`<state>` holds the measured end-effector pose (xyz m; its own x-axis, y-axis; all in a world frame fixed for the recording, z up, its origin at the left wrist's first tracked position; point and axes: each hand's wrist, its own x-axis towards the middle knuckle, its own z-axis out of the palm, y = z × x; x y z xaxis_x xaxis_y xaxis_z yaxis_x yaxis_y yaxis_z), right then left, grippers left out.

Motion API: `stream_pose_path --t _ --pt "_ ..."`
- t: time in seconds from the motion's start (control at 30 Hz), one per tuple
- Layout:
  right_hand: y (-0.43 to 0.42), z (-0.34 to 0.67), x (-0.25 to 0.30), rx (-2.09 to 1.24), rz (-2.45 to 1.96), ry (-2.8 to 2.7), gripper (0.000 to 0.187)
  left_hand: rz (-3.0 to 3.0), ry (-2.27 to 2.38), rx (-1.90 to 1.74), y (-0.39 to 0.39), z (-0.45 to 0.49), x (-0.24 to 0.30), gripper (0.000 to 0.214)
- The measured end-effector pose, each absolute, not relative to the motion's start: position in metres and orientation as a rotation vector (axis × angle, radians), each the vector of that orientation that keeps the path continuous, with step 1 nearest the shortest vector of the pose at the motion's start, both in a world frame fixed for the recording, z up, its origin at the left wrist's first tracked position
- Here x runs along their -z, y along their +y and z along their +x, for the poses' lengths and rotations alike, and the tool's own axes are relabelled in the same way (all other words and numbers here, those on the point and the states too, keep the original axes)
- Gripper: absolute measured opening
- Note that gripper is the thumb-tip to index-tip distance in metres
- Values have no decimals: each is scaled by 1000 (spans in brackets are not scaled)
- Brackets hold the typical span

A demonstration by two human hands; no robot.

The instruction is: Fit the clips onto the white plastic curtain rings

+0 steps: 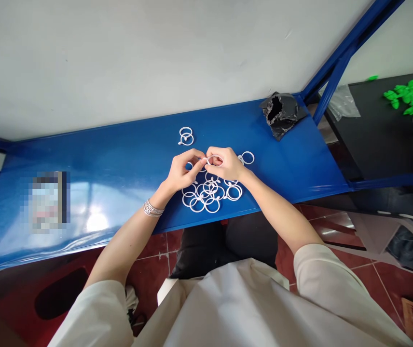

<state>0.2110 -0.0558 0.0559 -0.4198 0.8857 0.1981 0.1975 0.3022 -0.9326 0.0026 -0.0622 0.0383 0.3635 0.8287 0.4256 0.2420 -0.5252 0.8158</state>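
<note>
A blue metal table [119, 159] runs along a white wall [156, 58], with a heap of white plastic rings [210, 195] near its front edge. Just above the heap, the left hand [183, 168] and right hand [224, 164], held close together, pinch a white ring [212, 159]. A pair of rings [185, 136] lies beyond the heap, a single ring [247, 157] lies to its right, and a crumpled black plastic bag [281, 115] sits farther right.

No text can be read; one patch [49, 200] is pixelated.
</note>
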Motion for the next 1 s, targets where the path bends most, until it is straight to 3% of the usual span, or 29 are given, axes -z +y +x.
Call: stream_pose_path --t 0.23,0.4,0.53,0.6,0.8,1.0 --pt "-55 214 -52 -956 -971 -1883 21 1949 1046 -1215 -61 3 -32 28" --pt "-43 228 -50 -837 -1037 -1894 49 1893 1244 -1418 -51 -3 -31 25" --pt "-32 247 -49 -664 -1255 -1901 20 1820 1440 -1467 -40 -13 -30 22" --pt "-28 254 -49 -613 -1374 -1898 14 1805 1520 -1472 -35 -17 -28 20" --pt "-25 268 -53 -561 -1708 -1975 29 1765 1631 -1415 -28 -23 -27 14" --pt "-23 291 -58 -835 -1698 -2052 34 1792 1694 -1347 -23 -27 -21 13"
